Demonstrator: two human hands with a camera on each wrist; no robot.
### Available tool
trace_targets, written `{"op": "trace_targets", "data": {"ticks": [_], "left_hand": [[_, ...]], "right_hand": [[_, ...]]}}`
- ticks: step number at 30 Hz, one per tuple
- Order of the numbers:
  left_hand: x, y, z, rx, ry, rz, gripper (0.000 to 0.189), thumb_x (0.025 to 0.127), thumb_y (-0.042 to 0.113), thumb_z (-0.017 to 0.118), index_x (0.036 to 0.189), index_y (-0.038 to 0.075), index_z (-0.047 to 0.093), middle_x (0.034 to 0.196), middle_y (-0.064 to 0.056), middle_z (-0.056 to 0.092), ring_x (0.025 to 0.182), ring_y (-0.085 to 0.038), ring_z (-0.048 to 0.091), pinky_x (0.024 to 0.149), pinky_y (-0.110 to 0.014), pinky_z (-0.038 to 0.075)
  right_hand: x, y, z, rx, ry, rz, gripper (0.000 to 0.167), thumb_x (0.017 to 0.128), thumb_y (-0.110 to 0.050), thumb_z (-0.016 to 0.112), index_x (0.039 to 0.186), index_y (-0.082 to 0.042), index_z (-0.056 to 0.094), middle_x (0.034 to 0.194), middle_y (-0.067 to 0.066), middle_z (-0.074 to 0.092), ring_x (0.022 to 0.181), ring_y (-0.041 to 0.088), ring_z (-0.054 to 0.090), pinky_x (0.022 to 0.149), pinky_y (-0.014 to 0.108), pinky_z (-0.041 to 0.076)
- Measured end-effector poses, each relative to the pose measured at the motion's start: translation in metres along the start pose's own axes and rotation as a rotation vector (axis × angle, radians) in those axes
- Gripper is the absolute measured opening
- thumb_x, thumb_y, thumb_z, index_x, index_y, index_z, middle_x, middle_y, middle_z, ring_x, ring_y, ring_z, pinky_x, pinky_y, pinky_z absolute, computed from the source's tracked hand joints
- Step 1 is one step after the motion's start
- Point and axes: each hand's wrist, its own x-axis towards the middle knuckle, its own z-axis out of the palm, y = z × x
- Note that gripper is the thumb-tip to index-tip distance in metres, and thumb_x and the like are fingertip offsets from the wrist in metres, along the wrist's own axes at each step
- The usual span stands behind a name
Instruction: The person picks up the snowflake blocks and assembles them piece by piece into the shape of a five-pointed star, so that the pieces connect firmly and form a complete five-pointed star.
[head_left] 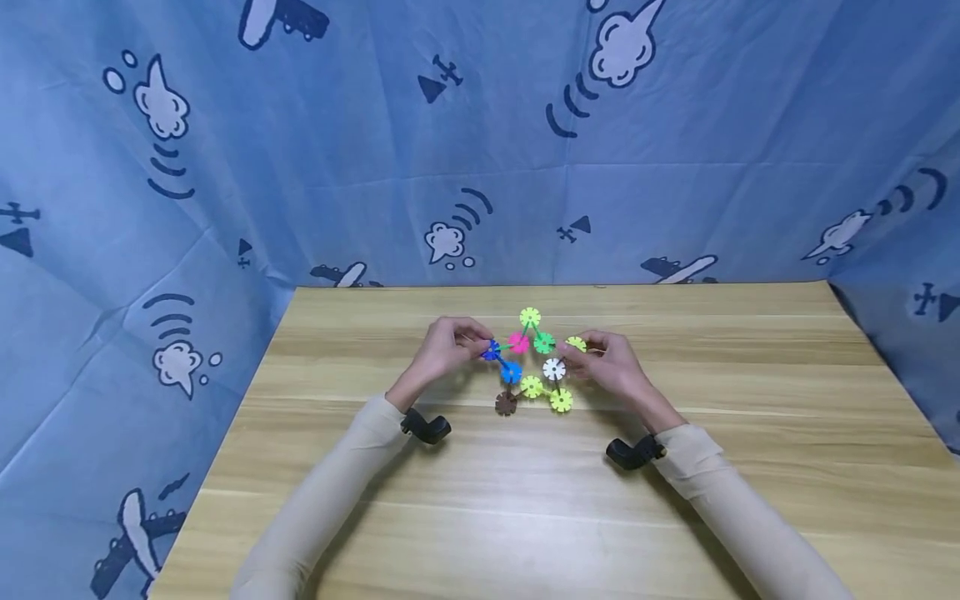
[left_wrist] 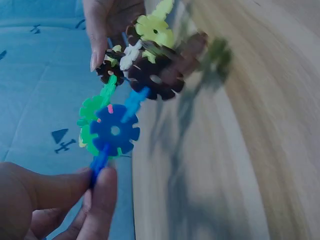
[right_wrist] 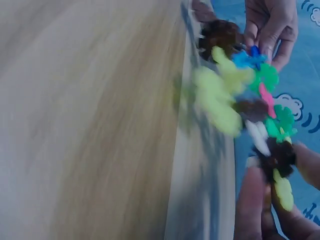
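Note:
A ring of interlocking snowflake discs, in blue, pink, green, white, yellow and brown, is held up off the table between both hands. My left hand (head_left: pixel 447 345) pinches a dark blue disc (head_left: pixel 491 350) at the ring's left corner. Linked to it is a lighter blue disc (left_wrist: pixel 115 131). On the other side my right hand (head_left: pixel 611 364) pinches a dark brown disc (right_wrist: pixel 276 158) between thumb and fingers, with a yellow disc (right_wrist: pixel 283 191) beside it. A yellow disc (head_left: pixel 530 317) tops the ring; another brown disc (head_left: pixel 506 404) sits at its lower left.
Below the hands lies a wood-grain table (head_left: pixel 525 500). A blue printed cloth (head_left: pixel 480 167) hangs behind it and along the sides. Each wrist carries a black camera mount, the left one (head_left: pixel 426 427) and the right one (head_left: pixel 633 452).

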Motion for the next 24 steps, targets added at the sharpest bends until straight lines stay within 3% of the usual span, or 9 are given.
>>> {"op": "trace_targets", "data": {"ticks": [3,12,18,24], "left_hand": [[0.001,-0.002,0.005,0.038,0.005,0.003,0.015,0.092,0.003,0.076,0.107,0.003,0.078,0.099,-0.015,0.079,0.084,-0.026,0.075,0.075,-0.026,0.063],[0.001,-0.007,0.021,0.091,0.011,0.028,0.02,0.09,-0.004,0.075,0.11,-0.003,0.075,0.098,-0.017,0.078,0.084,-0.024,0.074,0.078,-0.026,0.064],[-0.002,-0.01,0.026,0.098,0.013,0.049,0.015,0.092,-0.002,0.075,0.107,-0.002,0.076,0.098,-0.017,0.079,0.086,-0.026,0.075,0.079,-0.027,0.064],[-0.005,-0.014,0.027,0.11,0.019,0.052,0.015,0.093,0.004,0.076,0.107,-0.001,0.076,0.099,-0.017,0.078,0.087,-0.026,0.075,0.081,-0.028,0.064]], "right_hand": [[0.002,0.002,-0.002,-0.056,-0.012,0.019,0.052,0.101,-0.036,0.07,0.134,0.004,0.061,0.118,0.023,0.073,0.084,0.017,0.072,0.071,0.029,0.065],[0.007,0.014,-0.005,-0.191,0.002,0.019,0.045,0.101,-0.033,0.071,0.131,0.001,0.063,0.099,0.01,0.068,0.072,0.014,0.065,0.059,0.028,0.061],[0.004,0.015,-0.005,-0.27,0.036,-0.039,0.046,0.1,-0.034,0.071,0.128,0.001,0.063,0.102,0.016,0.069,0.064,0.013,0.064,0.055,0.028,0.057],[-0.001,0.016,-0.006,-0.322,0.027,-0.077,0.045,0.104,-0.033,0.066,0.13,0.004,0.06,0.108,0.023,0.071,0.07,0.018,0.068,0.054,0.028,0.057]]}}
